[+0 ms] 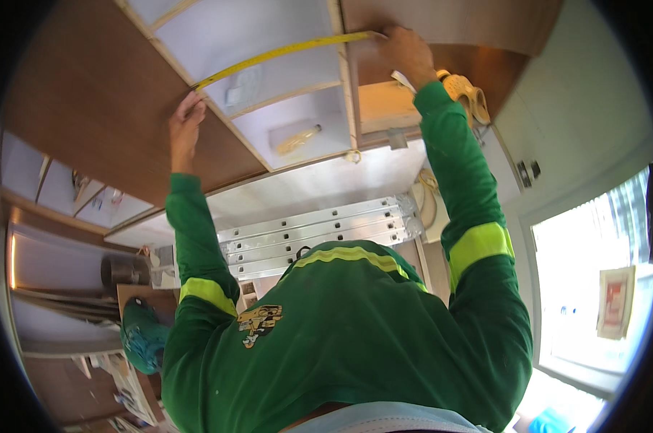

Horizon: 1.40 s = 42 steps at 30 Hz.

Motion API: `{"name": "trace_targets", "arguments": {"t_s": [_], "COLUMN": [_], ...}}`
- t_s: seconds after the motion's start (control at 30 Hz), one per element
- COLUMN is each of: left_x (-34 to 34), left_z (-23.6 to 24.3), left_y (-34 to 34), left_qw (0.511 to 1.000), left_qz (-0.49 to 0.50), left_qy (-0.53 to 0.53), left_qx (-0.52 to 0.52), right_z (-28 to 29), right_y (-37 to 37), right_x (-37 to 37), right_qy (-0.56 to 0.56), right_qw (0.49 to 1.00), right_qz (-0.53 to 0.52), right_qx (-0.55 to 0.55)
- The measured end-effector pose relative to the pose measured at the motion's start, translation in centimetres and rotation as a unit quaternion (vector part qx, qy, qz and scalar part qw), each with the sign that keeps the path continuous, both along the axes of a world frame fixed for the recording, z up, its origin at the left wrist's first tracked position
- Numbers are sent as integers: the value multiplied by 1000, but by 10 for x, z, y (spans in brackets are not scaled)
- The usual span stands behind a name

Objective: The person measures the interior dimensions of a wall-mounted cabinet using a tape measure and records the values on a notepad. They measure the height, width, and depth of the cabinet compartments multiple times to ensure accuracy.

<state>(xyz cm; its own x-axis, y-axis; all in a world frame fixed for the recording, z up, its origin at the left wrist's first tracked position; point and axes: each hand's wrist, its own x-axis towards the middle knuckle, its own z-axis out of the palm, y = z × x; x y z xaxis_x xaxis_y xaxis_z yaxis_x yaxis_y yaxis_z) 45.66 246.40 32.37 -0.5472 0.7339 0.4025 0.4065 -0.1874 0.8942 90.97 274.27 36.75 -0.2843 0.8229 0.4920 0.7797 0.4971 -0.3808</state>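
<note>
A yellow tape measure (279,53) is stretched across an open cabinet frame (248,146), its blade bowing slightly upward. My left hand (186,130) has its fingertips pressed together at the blade's left end, against the edge of a brown panel (106,86). Higher up on the right, my right hand (408,56) is closed around the other end, beside the upright between the compartments; any tape case is hidden in the hand. Below the blade, one compartment holds a clear bottle with yellowish contents (297,139), and another holds a pale, see-through packet (243,88).
An orange-yellow power tool (465,95) sits on the right-hand shelf near my right wrist. An aluminium ladder (319,229) lies below the cabinet. At the left is a metal cylinder (124,271) near a person in green (142,335). A bright window (593,274) is at the right.
</note>
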Motion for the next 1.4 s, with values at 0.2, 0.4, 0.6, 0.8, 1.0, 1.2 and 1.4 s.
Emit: {"name": "trace_targets", "arguments": {"t_s": [0.2,0.4,0.6,0.8,1.0,1.2,1.4], "left_x": [4,16,20,30,-6,23,27], "left_z": [-8,-18,-25,-12,24,49,49], "left_y": [-6,2,-2,9,13,16,18], "left_qw": [999,993,994,994,972,974,966], "left_qz": [-12,3,42,76,151,142,181], "left_qy": [-3,-81,-46,9,133,147,174], "left_qx": [39,81,93,82,123,99,63], "right_z": [20,22,27,0,16,24,11], "right_y": [-19,-22,-26,-3,-21,-23,-13], "right_x": [-11,-17,-29,-2,-23,-3,-1], "right_qy": [-34,-42,-34,-29,2,28,39], "right_qw": [999,999,999,998,1000,1000,998], "right_qz": [0,3,20,27,-21,-8,5], "right_qx": [-26,18,-34,50,5,-4,52]}}
